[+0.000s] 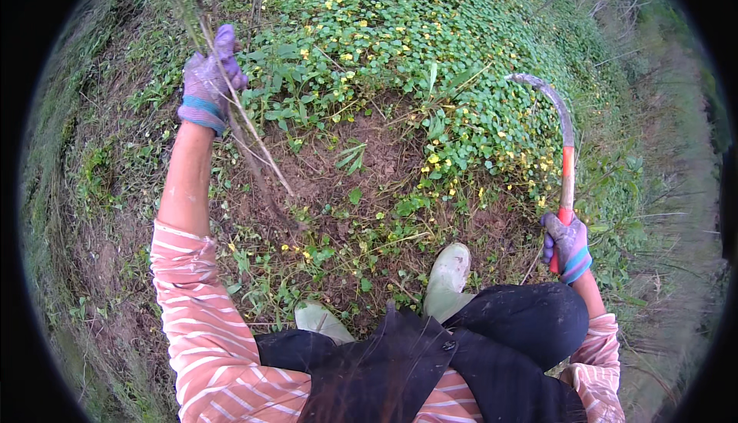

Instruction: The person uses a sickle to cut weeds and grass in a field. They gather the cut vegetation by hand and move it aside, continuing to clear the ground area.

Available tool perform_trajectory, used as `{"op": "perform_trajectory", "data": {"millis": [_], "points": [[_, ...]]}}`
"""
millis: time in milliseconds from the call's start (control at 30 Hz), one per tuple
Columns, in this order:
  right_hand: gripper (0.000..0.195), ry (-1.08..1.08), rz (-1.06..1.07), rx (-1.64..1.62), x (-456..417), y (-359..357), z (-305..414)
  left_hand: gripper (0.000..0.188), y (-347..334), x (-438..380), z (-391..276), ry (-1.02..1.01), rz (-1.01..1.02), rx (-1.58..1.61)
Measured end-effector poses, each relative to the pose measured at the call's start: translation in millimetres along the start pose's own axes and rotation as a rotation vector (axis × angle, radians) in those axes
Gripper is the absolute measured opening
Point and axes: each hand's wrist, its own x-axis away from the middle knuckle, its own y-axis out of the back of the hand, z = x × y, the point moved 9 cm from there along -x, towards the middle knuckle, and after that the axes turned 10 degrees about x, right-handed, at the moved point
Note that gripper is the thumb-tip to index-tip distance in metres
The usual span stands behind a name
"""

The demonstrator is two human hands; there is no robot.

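My left hand [210, 77], in a purple knit glove with a teal cuff band, grips a bunch of long thin plant stems [253, 126]. Their leafy tops rise out past the upper edge of the view, and the lower ends hang over bare soil. In my right hand [565, 242], gloved alike, is the red-and-wood handle of a sickle [556, 106]. Its curved metal blade points up and bends left above the low plants. The sickle and the stems are well apart.
Low green ground cover with yellow flowers [403, 31] spreads ahead and to the right. A patch of brown soil [369, 140] lies in the middle. My pale rubber boots [450, 273] stand at its near side. Tall grass [663, 152] lines the right.
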Motion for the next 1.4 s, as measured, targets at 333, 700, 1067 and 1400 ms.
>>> {"op": "perform_trajectory", "data": {"millis": [333, 700, 1067, 1400], "points": [[0.020, 0.111, 0.224, 0.173, -1.3, -67.9, 24.7, 0.077, 503.2, 227.8, -373.7, -0.310, -1.633, -0.830], [0.022, 0.114, 0.285, 0.094, 6.3, -92.8, 34.8, 0.070, 481.0, 229.4, -68.8, 0.128, -1.430, -0.921], [0.022, 0.166, 0.426, 0.343, 15.0, -175.0, 72.1, 0.041, 341.0, 105.8, 32.6, -0.135, -0.695, -0.500], [0.021, 0.286, 0.733, 0.747, 80.6, -211.5, 146.9, 0.037, 392.9, 119.6, 19.5, -0.063, -0.831, -0.651]]}}
